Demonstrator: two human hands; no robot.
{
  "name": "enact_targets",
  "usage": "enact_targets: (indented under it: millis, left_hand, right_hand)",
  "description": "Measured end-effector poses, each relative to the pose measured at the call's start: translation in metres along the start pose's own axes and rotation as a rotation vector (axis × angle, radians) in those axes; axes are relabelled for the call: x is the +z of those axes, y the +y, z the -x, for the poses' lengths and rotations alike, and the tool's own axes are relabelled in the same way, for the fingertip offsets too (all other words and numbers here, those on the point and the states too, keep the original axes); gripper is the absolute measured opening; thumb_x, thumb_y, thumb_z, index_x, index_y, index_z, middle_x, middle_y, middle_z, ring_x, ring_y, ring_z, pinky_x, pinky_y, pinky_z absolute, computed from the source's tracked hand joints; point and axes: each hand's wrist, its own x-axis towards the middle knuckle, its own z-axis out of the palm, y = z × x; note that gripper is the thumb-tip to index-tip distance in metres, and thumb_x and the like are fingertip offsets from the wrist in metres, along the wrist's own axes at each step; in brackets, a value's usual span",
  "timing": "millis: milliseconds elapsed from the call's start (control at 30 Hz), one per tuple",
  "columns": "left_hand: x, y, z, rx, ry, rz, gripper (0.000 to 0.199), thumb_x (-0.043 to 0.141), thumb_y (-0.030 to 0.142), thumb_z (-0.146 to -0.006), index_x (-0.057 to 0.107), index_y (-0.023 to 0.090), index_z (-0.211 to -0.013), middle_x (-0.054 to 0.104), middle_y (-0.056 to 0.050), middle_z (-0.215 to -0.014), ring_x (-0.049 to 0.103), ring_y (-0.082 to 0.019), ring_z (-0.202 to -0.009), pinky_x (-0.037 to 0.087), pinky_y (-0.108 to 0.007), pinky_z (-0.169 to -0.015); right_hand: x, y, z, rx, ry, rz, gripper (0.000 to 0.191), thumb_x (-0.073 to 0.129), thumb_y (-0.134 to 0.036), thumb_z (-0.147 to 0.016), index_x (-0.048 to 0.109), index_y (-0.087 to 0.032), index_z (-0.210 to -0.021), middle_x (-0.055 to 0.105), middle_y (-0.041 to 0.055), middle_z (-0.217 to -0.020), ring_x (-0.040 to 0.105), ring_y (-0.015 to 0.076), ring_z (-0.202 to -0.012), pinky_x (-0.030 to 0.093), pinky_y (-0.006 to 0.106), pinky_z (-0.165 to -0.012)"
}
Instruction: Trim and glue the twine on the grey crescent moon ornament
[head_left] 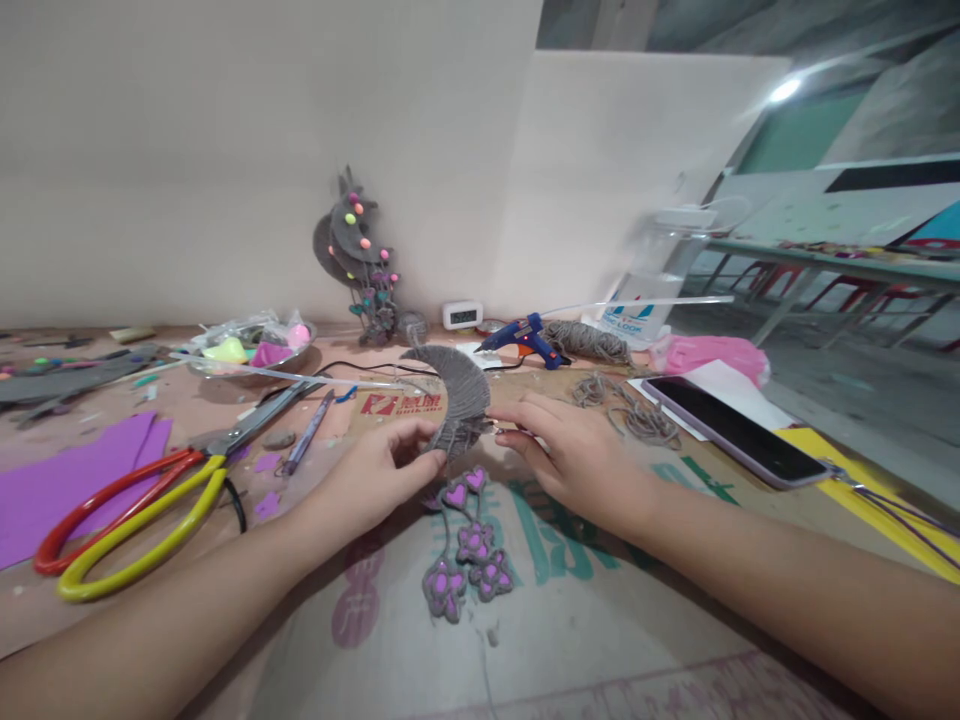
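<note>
A grey yarn-wrapped crescent (463,390) stands tilted above the cardboard. My left hand (386,462) pinches its lower left end between thumb and fingers. At the crescent's lower right edge, my right hand (559,445) has its fingertips drawn together; what they hold, if anything, is too small to tell. Below the crescent hang or lie grey-edged flowers with purple centres (475,542) and small purple hearts (456,494) on grey cords.
Red-and-yellow scissors (217,442), a pen (309,432) and purple sheets (82,480) lie left. Behind are a bowl (300,352), decorated crescents (360,240), a clock (462,315) and a blue glue gun (525,338). Yarn (637,412) and a phone (731,430) lie right.
</note>
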Motion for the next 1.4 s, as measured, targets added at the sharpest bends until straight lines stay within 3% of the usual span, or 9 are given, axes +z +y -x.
enact_targets:
  millis: [167,800,900,1100,1233,1400]
  left_hand:
    - [-0.001,0.002,0.001,0.015,0.008,-0.093,0.016,0.052,0.025,-0.081,0.06,0.015,-0.09,0.059,0.001,-0.074,0.051,-0.011,-0.064,0.039,-0.021,-0.058]
    - [-0.002,0.005,0.002,0.03,-0.005,-0.051,0.02,0.054,0.026,-0.081,0.065,0.016,-0.094,0.066,-0.001,-0.08,0.057,-0.012,-0.067,0.042,-0.021,-0.059]
    - [-0.002,0.003,0.002,0.032,-0.013,-0.044,0.019,0.053,0.027,-0.081,0.064,0.015,-0.092,0.066,-0.001,-0.08,0.057,-0.013,-0.067,0.042,-0.022,-0.058]
    - [-0.002,0.003,0.001,0.056,-0.039,-0.003,0.022,0.052,0.025,-0.082,0.062,0.015,-0.1,0.066,-0.004,-0.092,0.059,-0.015,-0.078,0.045,-0.023,-0.067]
    - [-0.001,0.004,0.004,0.002,-0.058,-0.034,0.02,0.053,0.029,-0.081,0.062,0.016,-0.095,0.065,-0.002,-0.082,0.057,-0.013,-0.068,0.044,-0.022,-0.059]
    - [-0.001,0.004,0.007,-0.019,-0.095,-0.098,0.021,0.054,0.034,-0.081,0.062,0.018,-0.092,0.066,-0.001,-0.082,0.058,-0.015,-0.069,0.043,-0.022,-0.057]
  right_hand:
    - [0.0,0.0,0.0,-0.009,-0.001,0.018,0.024,0.044,-0.024,-0.091,0.059,-0.015,-0.107,0.065,0.0061,-0.086,0.06,0.0187,-0.078,0.044,0.028,-0.066]
    - [-0.001,0.001,0.0,0.007,-0.044,-0.055,0.022,0.043,-0.021,-0.09,0.06,-0.016,-0.103,0.064,0.0061,-0.084,0.059,0.0168,-0.076,0.043,0.026,-0.065]
    - [0.001,0.0,0.0,0.094,-0.023,-0.174,0.021,0.044,-0.023,-0.091,0.058,-0.019,-0.106,0.064,0.0044,-0.086,0.058,0.0159,-0.076,0.043,0.026,-0.066]
    - [0.003,-0.004,-0.004,0.428,0.15,-0.523,0.026,0.049,-0.032,-0.087,0.052,-0.016,-0.107,0.06,0.0051,-0.091,0.053,0.014,-0.072,0.041,0.025,-0.062]
    - [0.003,-0.007,-0.009,0.529,-0.002,-0.676,0.024,0.049,-0.038,-0.085,0.059,-0.016,-0.084,0.051,-0.0017,-0.068,0.044,0.0112,-0.06,0.033,0.023,-0.054]
    - [0.004,-0.014,-0.009,0.57,-0.087,-0.74,0.032,0.049,-0.04,-0.084,0.046,-0.017,-0.062,0.031,-0.0057,-0.058,0.031,0.0084,-0.053,0.024,0.022,-0.049]
